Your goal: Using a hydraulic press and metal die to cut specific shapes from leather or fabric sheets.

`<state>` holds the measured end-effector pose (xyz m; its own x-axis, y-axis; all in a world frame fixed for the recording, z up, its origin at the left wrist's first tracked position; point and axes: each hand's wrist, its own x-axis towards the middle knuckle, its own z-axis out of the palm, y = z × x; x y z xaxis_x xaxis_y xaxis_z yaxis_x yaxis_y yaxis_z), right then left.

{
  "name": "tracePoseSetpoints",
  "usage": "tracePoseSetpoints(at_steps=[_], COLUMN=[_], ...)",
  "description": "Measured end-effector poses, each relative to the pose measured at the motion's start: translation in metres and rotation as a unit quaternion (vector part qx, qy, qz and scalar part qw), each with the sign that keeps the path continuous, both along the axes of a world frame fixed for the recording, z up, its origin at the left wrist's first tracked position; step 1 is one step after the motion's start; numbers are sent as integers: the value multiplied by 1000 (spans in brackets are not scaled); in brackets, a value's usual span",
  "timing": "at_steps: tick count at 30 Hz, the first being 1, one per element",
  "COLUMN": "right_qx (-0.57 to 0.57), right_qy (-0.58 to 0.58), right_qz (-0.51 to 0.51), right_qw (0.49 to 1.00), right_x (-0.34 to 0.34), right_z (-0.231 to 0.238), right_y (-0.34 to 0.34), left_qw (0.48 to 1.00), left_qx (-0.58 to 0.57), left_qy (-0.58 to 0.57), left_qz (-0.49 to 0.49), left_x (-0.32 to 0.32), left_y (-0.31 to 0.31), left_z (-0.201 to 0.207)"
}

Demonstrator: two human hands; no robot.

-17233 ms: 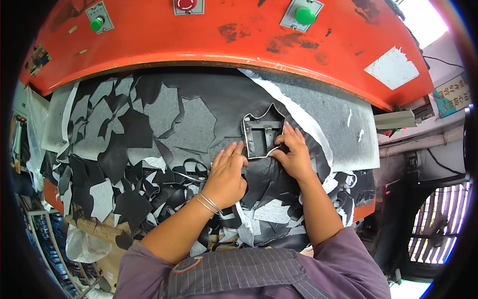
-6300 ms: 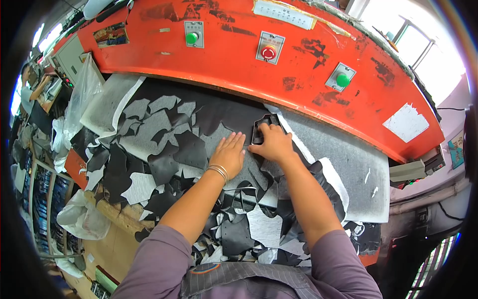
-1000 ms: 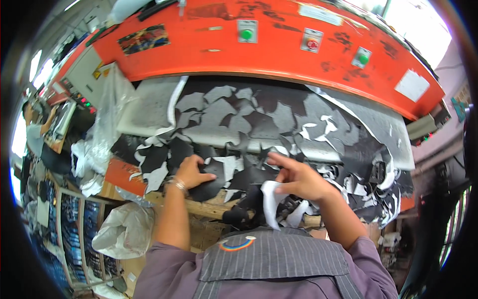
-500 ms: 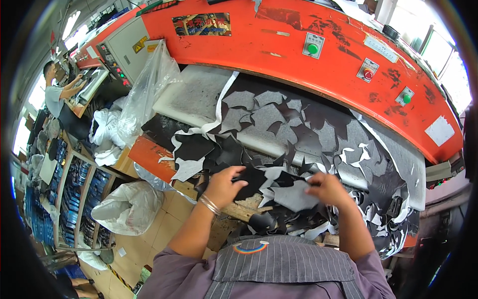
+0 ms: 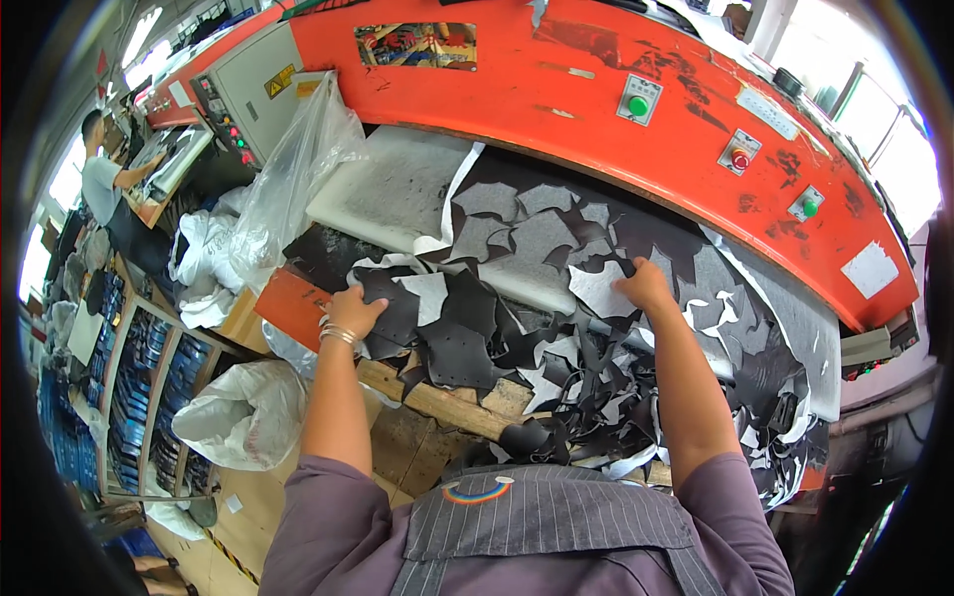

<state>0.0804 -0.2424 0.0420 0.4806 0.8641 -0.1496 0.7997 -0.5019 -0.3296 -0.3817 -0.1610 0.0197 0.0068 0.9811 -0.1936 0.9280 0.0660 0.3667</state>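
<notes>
My right hand (image 5: 646,286) reaches over the machine bed and grips the edge of a pale grey cut piece of leather-like sheet (image 5: 599,290), its fibrous side up. My left hand (image 5: 359,314), with bracelets at the wrist, rests at the left of a heap of cut pieces. Its thumb and fingers are apart, touching a black cut piece (image 5: 394,316). Beside it lie a small light grey piece (image 5: 429,297) and a larger black piece (image 5: 459,355) with tiny holes. Several grey pieces (image 5: 537,238) lie on the dark sheet across the bed.
An orange press beam (image 5: 576,74) with green and red buttons spans the far side. Dark and white scraps (image 5: 616,382) heap up in front of the pale bed slab (image 5: 527,282). A wooden bar (image 5: 437,402) lies nearer me. A white sack (image 5: 243,417) and loaded rack stand left; another person works beyond.
My left hand has moved left and away from me to the heap's left side. My right hand has moved forward over the bed and now grips a pale grey piece there.
</notes>
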Motion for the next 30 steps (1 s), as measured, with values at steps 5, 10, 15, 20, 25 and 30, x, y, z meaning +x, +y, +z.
tracePoseSetpoints(at_steps=[5,10,15,20,25,30], right_qx=[223,75,-47,-24,250,128], right_qy=[-32,409,294,240,148,359], right_qz=[125,161,223,196,302,310], right_qw=[966,895,928,951,908,871], right_x=[-75,-157,-207,-226,-240,-235], right_z=[64,93,-3,-23,-28,-27], right_y=[-4,-2,-6,-11,-36,-47], left_qw=[999,975,902,813,656,726], left_qx=[10,136,238,307,158,-17], left_qy=[-32,-173,-352,-481,-738,-683], left_qz=[19,20,77,114,-5,-81], left_x=[0,-13,-43,-73,-72,-38], left_y=[2,-11,-17,-40,-74,-87], left_z=[-17,-19,-19,35,76,2])
